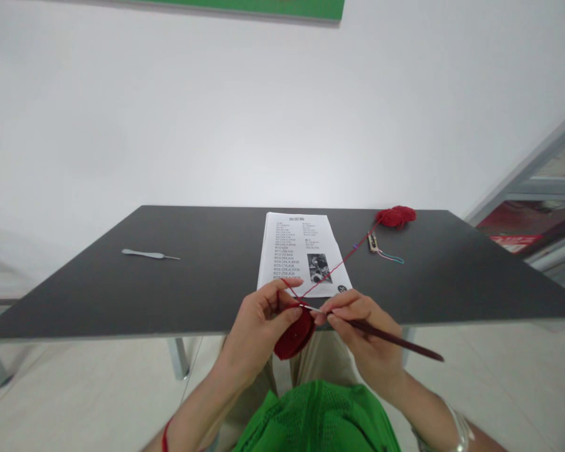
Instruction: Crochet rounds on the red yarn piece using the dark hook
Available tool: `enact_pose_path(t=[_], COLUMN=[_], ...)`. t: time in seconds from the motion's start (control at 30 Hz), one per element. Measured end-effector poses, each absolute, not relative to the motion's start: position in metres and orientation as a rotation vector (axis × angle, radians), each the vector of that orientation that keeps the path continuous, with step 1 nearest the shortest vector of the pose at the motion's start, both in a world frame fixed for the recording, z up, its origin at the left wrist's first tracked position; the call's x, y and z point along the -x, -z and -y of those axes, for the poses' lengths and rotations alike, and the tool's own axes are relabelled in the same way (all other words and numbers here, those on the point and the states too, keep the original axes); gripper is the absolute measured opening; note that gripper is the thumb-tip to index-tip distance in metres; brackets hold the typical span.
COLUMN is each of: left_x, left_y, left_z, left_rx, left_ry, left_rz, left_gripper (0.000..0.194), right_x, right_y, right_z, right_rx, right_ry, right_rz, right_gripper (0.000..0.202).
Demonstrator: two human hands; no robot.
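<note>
My left hand (266,320) pinches the top edge of a round red crochet piece (294,338), with red yarn looped over its raised index finger. In my right hand (365,329) is a crochet hook (395,339) with a dark brown handle, gripped like a pen. The hook's silver tip meets the upper edge of the red piece. A strand of red yarn (343,259) runs taut from there across the table to a red yarn ball (396,216) at the back right. Fingers cover part of the crochet piece.
A printed pattern sheet (263,263) lies on the dark table (207,295) beyond my hands. To the left rests a grey-handled thin-tipped tool (144,253). Near the yarn ball is a small gold-coloured item (372,242) with a looped cord. A white wall (263,125) stands behind.
</note>
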State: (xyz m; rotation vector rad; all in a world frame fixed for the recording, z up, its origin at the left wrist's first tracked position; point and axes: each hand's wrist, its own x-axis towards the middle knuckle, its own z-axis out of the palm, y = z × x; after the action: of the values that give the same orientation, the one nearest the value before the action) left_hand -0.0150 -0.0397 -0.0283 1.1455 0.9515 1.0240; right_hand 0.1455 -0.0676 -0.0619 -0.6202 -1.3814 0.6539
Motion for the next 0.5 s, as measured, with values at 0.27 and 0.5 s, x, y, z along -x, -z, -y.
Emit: enact_pose_path(t=[0.27,0.5], left_x=[0.009,0.008], left_y=[0.03,0.029], left_z=[0.045,0.049], left_rx=[-1.426,-1.272], left_ry=[-1.146,-1.097], left_rz=[-1.18,-1.06], left_gripper=[0.029,0.036], right_x=[-0.132,-0.142], right_y=[0.064,0.08], right_z=[0.079,0.059], right_rx=[0.828,0.65], right_ry=[-0.242,-0.144], right_rz=[1.556,1.707], right_gripper=[0.021,0.028])
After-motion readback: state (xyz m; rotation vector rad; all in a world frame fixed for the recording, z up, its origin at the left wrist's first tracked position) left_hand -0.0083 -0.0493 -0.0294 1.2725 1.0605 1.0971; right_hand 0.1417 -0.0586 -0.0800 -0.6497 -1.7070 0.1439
